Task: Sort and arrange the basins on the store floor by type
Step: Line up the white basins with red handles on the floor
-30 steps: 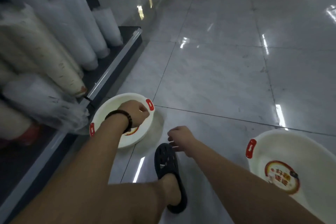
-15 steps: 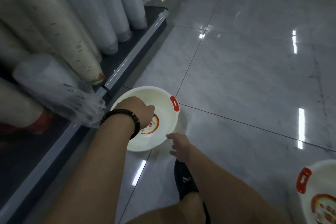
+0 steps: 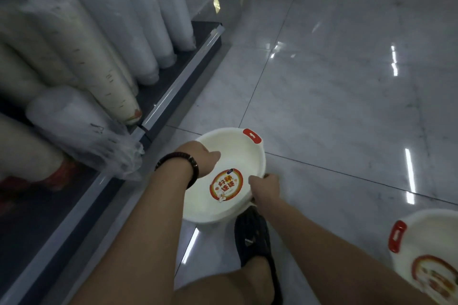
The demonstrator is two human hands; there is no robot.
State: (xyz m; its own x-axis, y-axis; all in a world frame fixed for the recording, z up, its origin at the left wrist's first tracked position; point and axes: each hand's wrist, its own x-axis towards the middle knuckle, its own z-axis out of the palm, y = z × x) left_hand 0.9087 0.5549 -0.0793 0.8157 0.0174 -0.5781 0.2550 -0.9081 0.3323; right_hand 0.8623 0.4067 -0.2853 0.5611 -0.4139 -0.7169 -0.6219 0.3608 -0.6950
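A small white basin (image 3: pixel 238 156) with red handles and a round red-orange sticker inside is tilted up off the floor tiles in front of me. My left hand (image 3: pixel 198 160), with a dark bead bracelet on the wrist, grips its left rim. My right hand (image 3: pixel 265 186) holds its right rim. A second, larger white basin (image 3: pixel 426 250) of the same look, with a red handle and sticker, sits on the floor at the lower right, partly cut off by the frame edge.
A low dark shelf (image 3: pixel 178 86) runs along the left, loaded with tall stacks of wrapped disposable cups (image 3: pixel 104 62). My foot in a black sandal (image 3: pixel 255 238) stands just below the held basin. Glossy marble floor (image 3: pixel 334 94) stretches ahead and right.
My right hand has moved from the floor side onto the basin's right rim. The basin has come up and tilted toward me, both hands now on it. The camera shifted closer.
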